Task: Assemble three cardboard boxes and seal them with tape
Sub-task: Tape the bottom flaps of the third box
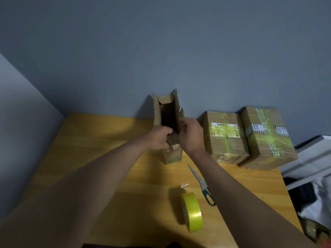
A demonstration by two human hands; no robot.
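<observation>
Between your hands an open box [167,122] stands upright on the counter [107,158], long axis vertical, mouth upward. Your left hand [158,138] and right hand [189,135] both grip its near flap. Any printing is unreadable.

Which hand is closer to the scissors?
The right hand. It is at the open box, up from the scissors, which lie beside its forearm. The left hand is farther over, on the box's other side.

Both hands [176,136] extended, fingers curled
</observation>
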